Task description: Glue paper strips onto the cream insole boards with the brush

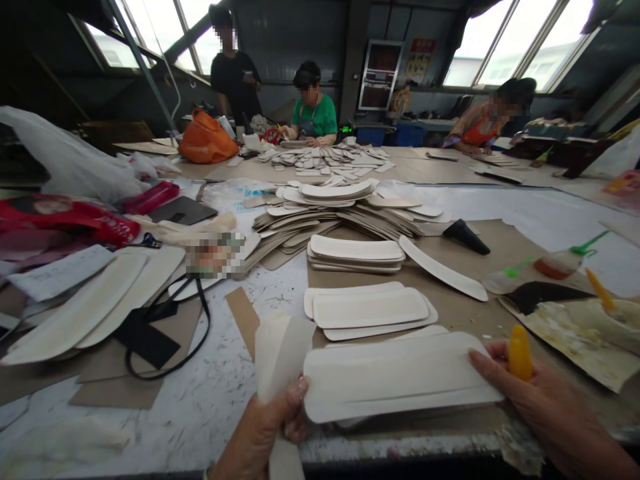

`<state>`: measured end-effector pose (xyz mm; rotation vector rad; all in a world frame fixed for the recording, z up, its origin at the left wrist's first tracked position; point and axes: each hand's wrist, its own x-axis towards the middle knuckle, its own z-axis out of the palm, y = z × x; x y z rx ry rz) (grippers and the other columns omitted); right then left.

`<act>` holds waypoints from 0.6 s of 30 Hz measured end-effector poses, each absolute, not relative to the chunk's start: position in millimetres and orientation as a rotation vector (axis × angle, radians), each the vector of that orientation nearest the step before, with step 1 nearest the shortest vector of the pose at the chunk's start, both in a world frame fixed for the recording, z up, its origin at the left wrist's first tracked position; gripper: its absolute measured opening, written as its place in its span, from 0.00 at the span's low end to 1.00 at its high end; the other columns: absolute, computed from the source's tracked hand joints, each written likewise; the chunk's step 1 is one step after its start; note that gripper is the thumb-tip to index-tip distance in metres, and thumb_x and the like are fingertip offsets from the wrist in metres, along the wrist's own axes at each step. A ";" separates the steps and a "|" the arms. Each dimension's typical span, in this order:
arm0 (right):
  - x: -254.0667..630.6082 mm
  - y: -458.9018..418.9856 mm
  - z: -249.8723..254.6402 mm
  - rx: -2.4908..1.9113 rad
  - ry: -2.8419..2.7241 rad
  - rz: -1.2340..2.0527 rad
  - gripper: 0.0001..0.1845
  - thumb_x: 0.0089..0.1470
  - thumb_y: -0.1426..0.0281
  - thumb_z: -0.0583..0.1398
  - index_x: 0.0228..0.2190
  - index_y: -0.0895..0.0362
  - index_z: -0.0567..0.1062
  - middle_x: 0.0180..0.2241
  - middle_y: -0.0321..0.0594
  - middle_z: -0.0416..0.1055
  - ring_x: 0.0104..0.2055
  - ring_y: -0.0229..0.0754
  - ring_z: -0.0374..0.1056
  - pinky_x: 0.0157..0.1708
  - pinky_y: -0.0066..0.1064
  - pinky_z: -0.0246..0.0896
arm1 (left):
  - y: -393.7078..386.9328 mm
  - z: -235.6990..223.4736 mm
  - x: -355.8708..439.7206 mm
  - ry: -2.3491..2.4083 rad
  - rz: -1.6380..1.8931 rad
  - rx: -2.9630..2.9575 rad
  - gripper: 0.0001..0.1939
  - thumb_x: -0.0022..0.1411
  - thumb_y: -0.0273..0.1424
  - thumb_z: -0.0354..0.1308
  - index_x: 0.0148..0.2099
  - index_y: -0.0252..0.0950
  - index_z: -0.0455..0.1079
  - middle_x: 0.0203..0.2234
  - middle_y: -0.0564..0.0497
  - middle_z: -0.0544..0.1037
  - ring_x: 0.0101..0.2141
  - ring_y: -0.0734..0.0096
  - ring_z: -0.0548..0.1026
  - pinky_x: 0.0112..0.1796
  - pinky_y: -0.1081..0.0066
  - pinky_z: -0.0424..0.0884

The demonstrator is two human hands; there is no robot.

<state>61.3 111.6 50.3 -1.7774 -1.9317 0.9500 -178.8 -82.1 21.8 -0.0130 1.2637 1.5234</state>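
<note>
My left hand (273, 423) is closed around several off-white strips (280, 360) that stick up past the fingers and hang below. Its thumb meets the left end of a long white panel with rounded corners (400, 377). At the panel's other end, my right hand (530, 387) pinches the edge between thumb and fingers. A yellow handle (520, 352) also sticks up from the right hand; the rest of that tool is hidden. Just beyond the held panel lie stacked white panels (370, 308), and behind them a taller stack (355, 249).
Glue-smeared paper (575, 340) lies at right with another yellow-handled tool (600, 288) and a green-tipped bottle (557, 263). A black cone (466, 237) is farther back. On the left are larger panels (95, 300) and a black strap (207, 320). Three people work or stand beyond.
</note>
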 end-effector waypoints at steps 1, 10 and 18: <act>60.1 108.2 49.4 -1.784 -1.898 1.001 0.22 0.42 0.47 0.56 0.27 0.53 0.69 0.21 0.36 0.68 0.24 0.42 0.63 0.22 0.31 0.58 | -82.7 23.0 -178.9 1.281 1.500 0.016 0.16 0.46 0.38 0.67 0.25 0.31 0.66 0.14 0.58 0.61 0.17 0.83 0.57 0.19 0.80 0.57; 55.3 90.7 41.9 -1.760 -1.774 1.128 0.20 0.45 0.49 0.56 0.31 0.52 0.67 0.19 0.33 0.65 0.22 0.41 0.61 0.22 0.30 0.56 | -78.6 34.2 -179.3 1.366 1.395 0.054 0.20 0.44 0.37 0.67 0.38 0.31 0.73 0.23 0.50 0.77 0.26 0.67 0.74 0.29 0.70 0.71; 50.2 78.4 46.2 -1.607 -1.530 1.423 0.23 0.49 0.47 0.52 0.21 0.53 0.62 0.16 0.29 0.55 0.18 0.35 0.53 0.17 0.26 0.53 | -72.4 27.9 -181.0 1.460 1.415 -0.193 0.27 0.36 0.28 0.71 0.41 0.29 0.70 0.24 0.46 0.81 0.30 0.55 0.79 0.34 0.64 0.76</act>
